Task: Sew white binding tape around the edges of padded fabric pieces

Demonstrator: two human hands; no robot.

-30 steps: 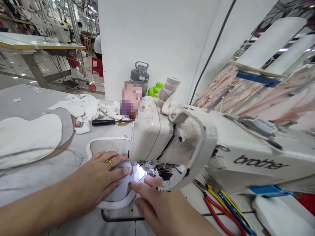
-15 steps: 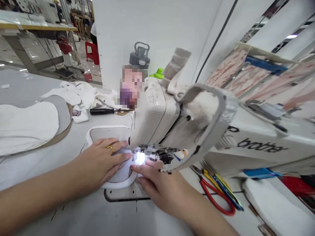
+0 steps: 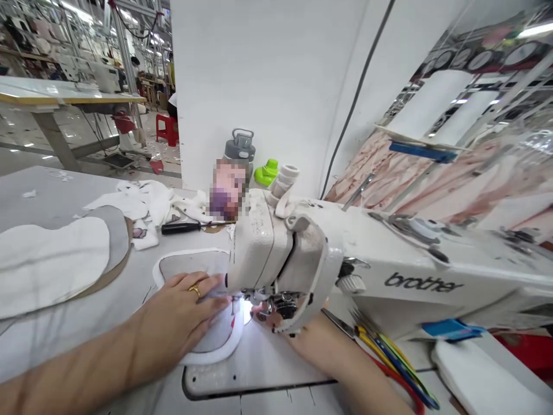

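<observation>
Fabric piece (image 3: pixel 190 265) sits at the sewing machine (image 3: pixel 259 248) — left hand (image 3: pixel 177 311) lies open and flat on it, right hand (image 3: pixel 311 340) half hidden behind the machine, its grip impossible to tell.

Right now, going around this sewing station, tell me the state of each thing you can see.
Left hand: lying flat on the fabric piece.
Right hand: open or closed hidden, partly behind the machine head.
Grey fabric piece with white binding: lying flat, running under the machine head.
Brother sewing machine: work light on.
Screwdriver: lying on the table.
Padded white-and-grey pieces: stacked flat.
Water bottle: upright, capped.
</observation>
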